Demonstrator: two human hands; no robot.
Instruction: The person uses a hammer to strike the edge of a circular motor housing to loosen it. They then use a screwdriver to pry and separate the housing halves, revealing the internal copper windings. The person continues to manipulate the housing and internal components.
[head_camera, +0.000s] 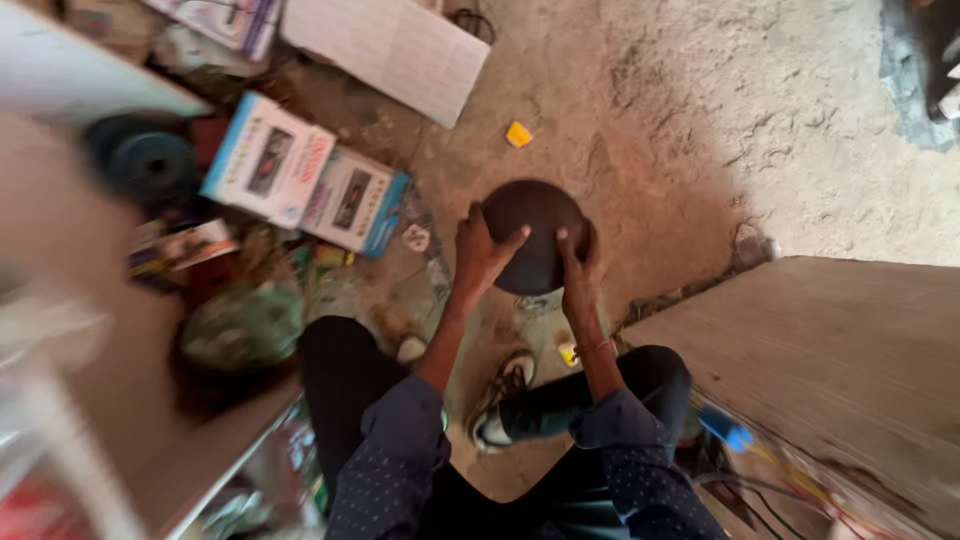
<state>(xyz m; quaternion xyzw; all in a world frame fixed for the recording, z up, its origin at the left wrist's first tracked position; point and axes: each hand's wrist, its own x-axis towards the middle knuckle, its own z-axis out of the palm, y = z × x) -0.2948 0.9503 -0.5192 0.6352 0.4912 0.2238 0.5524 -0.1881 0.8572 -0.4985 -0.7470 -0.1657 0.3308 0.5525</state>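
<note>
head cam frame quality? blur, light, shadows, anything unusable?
Head view: centre fairly sharp, with the left hand and right hand both gripping a dark round object. Left and lower edges are smeared by motion blur; the white surface at top left is washed out. Sunlight falls on the dirt floor at upper right, and shade covers the area around the hands. The blue-edged boxes are soft.

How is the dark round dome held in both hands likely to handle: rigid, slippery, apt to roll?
The dark dome probably stays rigid: it keeps its curve under the left hand and right hand. Its smooth rounded face looks somewhat slippery, which may explain the two-handed grip. Set on the dirt floor, it might rock.
</note>
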